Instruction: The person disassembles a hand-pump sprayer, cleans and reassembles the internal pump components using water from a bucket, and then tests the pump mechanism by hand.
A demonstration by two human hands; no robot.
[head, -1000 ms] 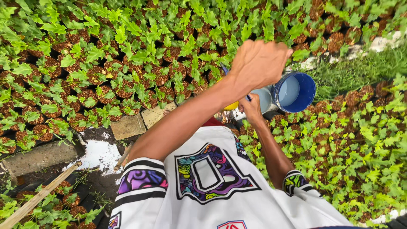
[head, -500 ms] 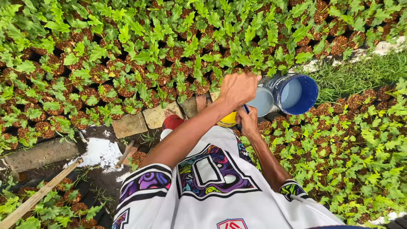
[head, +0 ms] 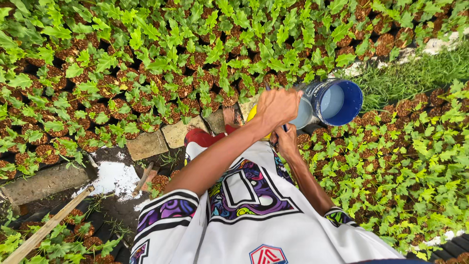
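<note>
Blue bucket (head: 337, 101) at 2 o'clock | left grip (head: 278, 107) closed on its rim | right grip (head: 286, 142) closed on thin handle, beneath | seedling pots (head: 146, 93) around

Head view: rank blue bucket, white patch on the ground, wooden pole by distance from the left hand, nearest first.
From the left hand:
1. Blue bucket, just to the hand's right, tipped on its side.
2. White patch, lower left on dark ground.
3. Wooden pole, far lower left corner.

Soft, even daylight, sharp through the middle

Shadows stay faint under the seedling leaves (head: 146, 63); the white shirt (head: 273, 234) is bright (nearly glaring), and wide-lens bending curves the bed's edges, with corners slightly softer.
</note>
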